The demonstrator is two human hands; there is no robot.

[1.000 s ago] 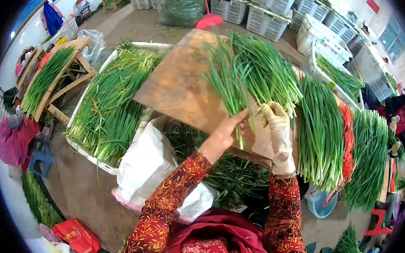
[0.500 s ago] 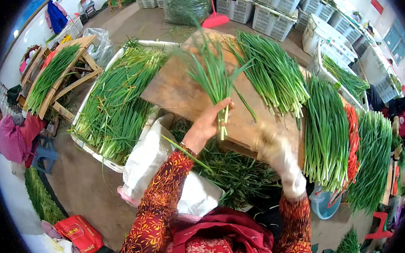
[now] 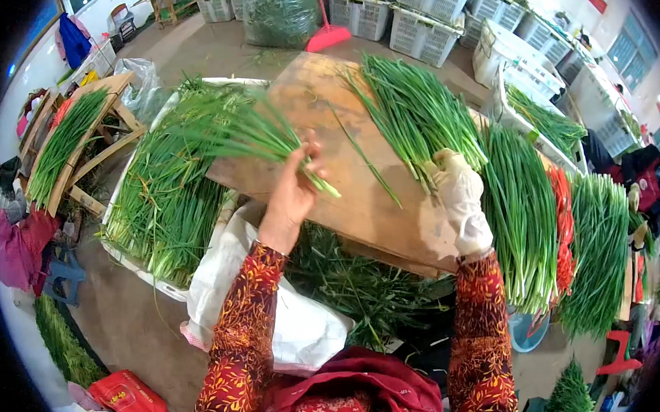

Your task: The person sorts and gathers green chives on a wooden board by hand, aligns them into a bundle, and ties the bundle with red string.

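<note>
My bare left hand (image 3: 293,191) is closed round a small bunch of garlic chives (image 3: 262,138), held above the wooden board (image 3: 307,86). Their leaves point up and left; the pale stem ends stick out to the right of my fingers. My right hand (image 3: 458,198), in a whitish glove, has its fingers closed at the stem ends of a pile of garlic chives (image 3: 414,106) on the board's right side. How many stems it grips is hidden. One loose chive (image 3: 365,155) lies on the board between my hands.
A white crate (image 3: 141,270) full of chives stands left of the board. More bundles (image 3: 523,217) and red ties (image 3: 563,226) lie to the right. A white sack (image 3: 307,321) and dark green leaves (image 3: 365,279) are below. Stacked crates (image 3: 425,34) stand behind.
My left hand has moved left, and its bunch has tipped from upright to leaning left. My right hand, blurred before, has moved up to the pile's stem ends.
</note>
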